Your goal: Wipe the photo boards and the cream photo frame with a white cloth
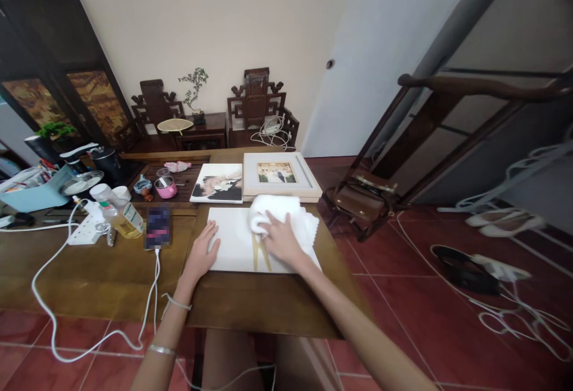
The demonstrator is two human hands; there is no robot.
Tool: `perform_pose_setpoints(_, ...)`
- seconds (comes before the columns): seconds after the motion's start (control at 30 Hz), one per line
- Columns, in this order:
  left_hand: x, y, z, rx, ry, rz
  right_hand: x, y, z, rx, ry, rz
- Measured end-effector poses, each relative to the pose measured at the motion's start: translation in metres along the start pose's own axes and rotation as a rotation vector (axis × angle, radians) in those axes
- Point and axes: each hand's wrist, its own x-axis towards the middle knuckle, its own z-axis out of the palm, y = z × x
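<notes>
A flat white panel (230, 245) with a tan, two-pronged printed shape lies near the table's front edge. My left hand (203, 251) rests along the panel's left edge, fingers stretched out and lying flat. Over the panel's upper right part is a bunched white cloth (286, 209) with a scalloped edge. My right hand (282, 239) presses on the cloth with its fingers around a fold of it. The cloth covers part of the printed shape and the panel's far right corner. Behind the panel lie a picture canvas (226, 176) and a framed picture (277, 170) on a box.
On the wooden table (242, 298), to the left, stand a bottle of yellow liquid (128, 218), a power strip (85, 227), a phone (157, 227) with a cable and a pink cup (165, 187). A wooden chair (403, 140) with a brown bag (360, 200) stands at the right.
</notes>
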Motion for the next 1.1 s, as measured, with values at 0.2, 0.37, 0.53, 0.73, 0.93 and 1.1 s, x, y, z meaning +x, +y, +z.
perform_pose_setpoints(0.2, 0.001, 0.001, 0.000, 0.010, 0.043, -0.055, -0.049, -0.038, 0.004, 0.137, -0.150, -0.404)
perform_pose_setpoints(0.37, -0.003, 0.001, 0.004, 0.129, 0.160, -0.174, -0.094, 0.003, -0.014, 0.221, -0.098, -0.322)
perform_pose_setpoints(0.53, -0.003, 0.000, 0.003, 0.117, 0.191, -0.237, -0.106, 0.061, -0.005, 0.100, 0.209, 0.038)
perform_pose_setpoints(0.73, 0.006, -0.002, -0.005, -0.182, 0.193, -0.411, -0.102, 0.059, 0.001, 0.149, 0.198, -0.026)
perform_pose_setpoints(0.93, 0.001, 0.045, -0.021, -0.852, 0.212, -0.733, -0.102, 0.066, 0.000, 0.159, 0.189, -0.081)
perform_pose_setpoints(1.1, -0.032, 0.107, -0.051, -1.011, 0.305, -0.826, -0.110, 0.039, -0.013, 0.183, 0.252, -0.145)
